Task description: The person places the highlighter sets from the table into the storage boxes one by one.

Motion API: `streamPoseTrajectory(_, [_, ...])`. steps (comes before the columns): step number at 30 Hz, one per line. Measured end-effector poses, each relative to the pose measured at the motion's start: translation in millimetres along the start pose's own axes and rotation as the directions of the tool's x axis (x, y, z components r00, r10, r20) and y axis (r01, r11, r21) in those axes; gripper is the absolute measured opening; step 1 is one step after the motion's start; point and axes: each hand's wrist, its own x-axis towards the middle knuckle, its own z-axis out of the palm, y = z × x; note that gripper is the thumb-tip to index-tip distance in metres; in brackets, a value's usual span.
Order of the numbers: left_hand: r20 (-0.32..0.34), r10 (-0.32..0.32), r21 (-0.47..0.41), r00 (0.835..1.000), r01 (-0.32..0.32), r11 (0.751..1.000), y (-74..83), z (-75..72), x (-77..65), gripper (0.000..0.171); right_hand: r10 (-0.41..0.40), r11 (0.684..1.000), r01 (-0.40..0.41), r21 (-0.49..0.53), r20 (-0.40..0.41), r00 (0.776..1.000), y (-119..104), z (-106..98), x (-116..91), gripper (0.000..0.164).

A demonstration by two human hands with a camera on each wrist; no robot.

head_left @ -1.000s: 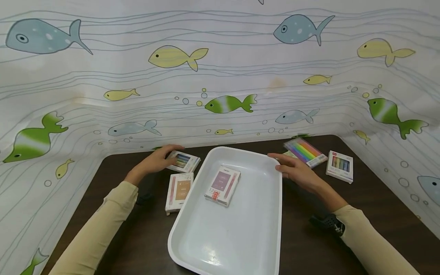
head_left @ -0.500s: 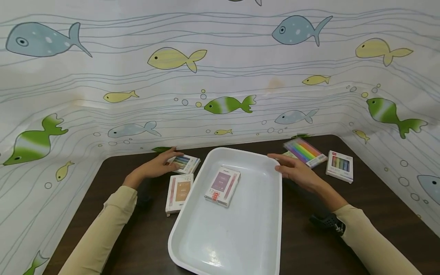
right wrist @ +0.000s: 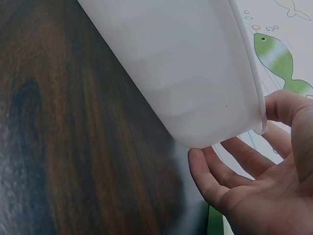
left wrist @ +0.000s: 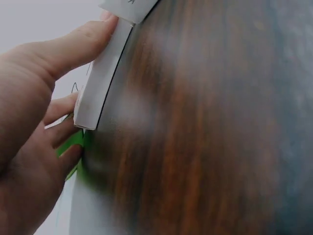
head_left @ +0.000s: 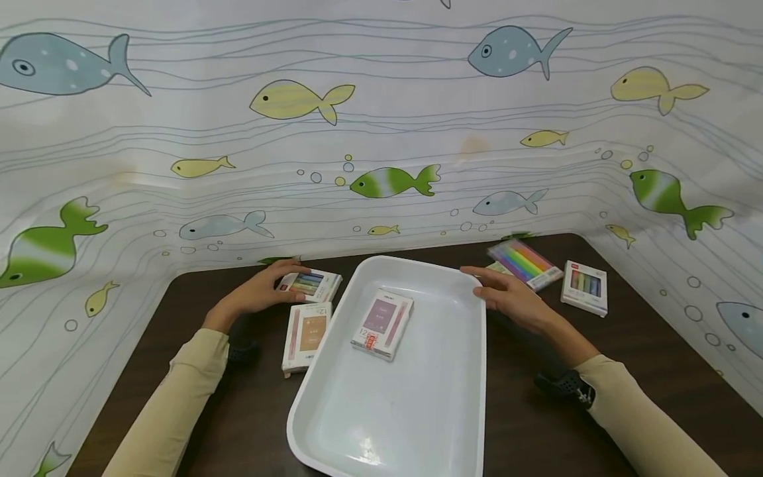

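Note:
My left hand [head_left: 257,289] spans a white box of crayons [head_left: 320,286] at the back left, thumb on the near edge and fingers at the far side. In the left wrist view the thumb presses the edge of that box [left wrist: 98,93], which lies flat on the table. My right hand [head_left: 514,299] holds the far right corner of a white tray [head_left: 411,404]. The right wrist view shows the thumb at the tray's rim and fingertips under its corner [right wrist: 195,112]. Inside the tray lies a white box with a purple panel [head_left: 381,323].
A white box with an orange panel [head_left: 306,336] lies against the tray's left side. At the back right are a clear pack of rainbow-coloured sticks [head_left: 524,263] and another box of crayons [head_left: 585,287]. A fish-printed sheet [head_left: 381,119] walls the dark table [head_left: 536,437].
My left hand has drawn back slightly and settled around the box of crayons, its thumb now along the near edge. The right hand stays at the tray's corner. The head view shifted slightly.

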Motion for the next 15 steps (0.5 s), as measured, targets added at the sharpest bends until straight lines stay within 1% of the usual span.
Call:
streamPoseTrajectory(4, [-0.053,0.008,0.014,0.999,-0.007,1.000,4.2,-2.2,-1.4,0.067,-0.005,1.000,0.005,0.002,0.003,1.000,0.6,1.1,0.4,0.053])
streamPoseTrajectory(7, [-0.080,0.021,0.016,0.997,-0.020,1.000,6.4,-4.3,-2.6,0.067,-0.009,1.000,0.009,-0.003,0.004,1.000,0.7,1.4,2.2,0.052])
streamPoseTrajectory(15, [-0.105,0.029,0.049,0.994,-0.024,0.999,9.6,-8.6,-0.4,0.057,-0.008,1.000,0.008,-0.011,0.004,1.000,1.2,-0.7,0.9,0.052])
